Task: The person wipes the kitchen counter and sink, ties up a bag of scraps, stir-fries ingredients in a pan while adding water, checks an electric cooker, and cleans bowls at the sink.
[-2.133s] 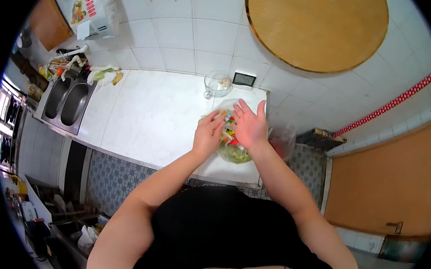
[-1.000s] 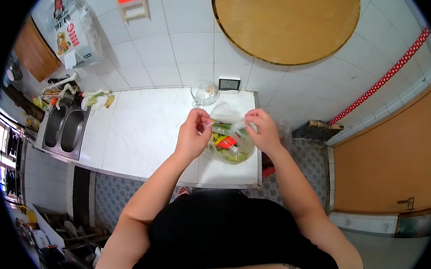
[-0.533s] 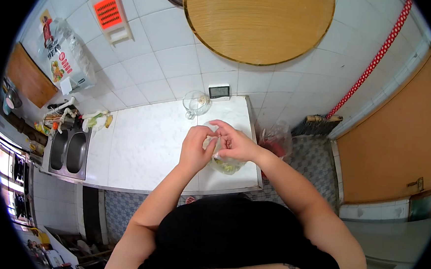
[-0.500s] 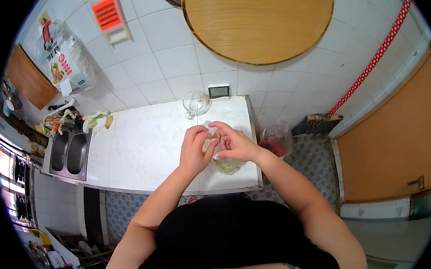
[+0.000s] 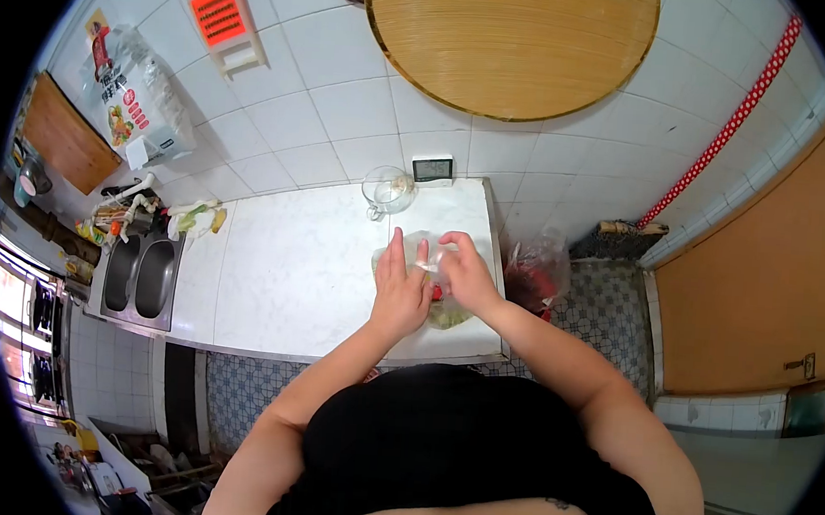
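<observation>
A see-through plastic bag (image 5: 450, 316) with something pale green in it lies on the white counter in front of me. My left hand (image 5: 401, 288) is over the bag's left side, its fingers stretched out and apart. On the other side, my right hand (image 5: 469, 277) has its fingers curled in on the bag's thin plastic. A small red patch shows between the hands; what it is I cannot make out. Behind them stands a glass cup (image 5: 388, 190) with a handle, beside a small digital display (image 5: 433, 169) against the wall.
The white counter (image 5: 279, 278) runs left to a double sink (image 5: 155, 284) with a cloth near it. A round woven tray (image 5: 510, 46) and an orange grater (image 5: 218, 13) hang on the tiles. Right of the counter are a bag with red contents (image 5: 536, 279) and a broom (image 5: 633, 235).
My hands have come away from their close, fingertip-to-fingertip pose. The left fingers have straightened, and the right hand has moved slightly right. The whole view has shifted a little.
</observation>
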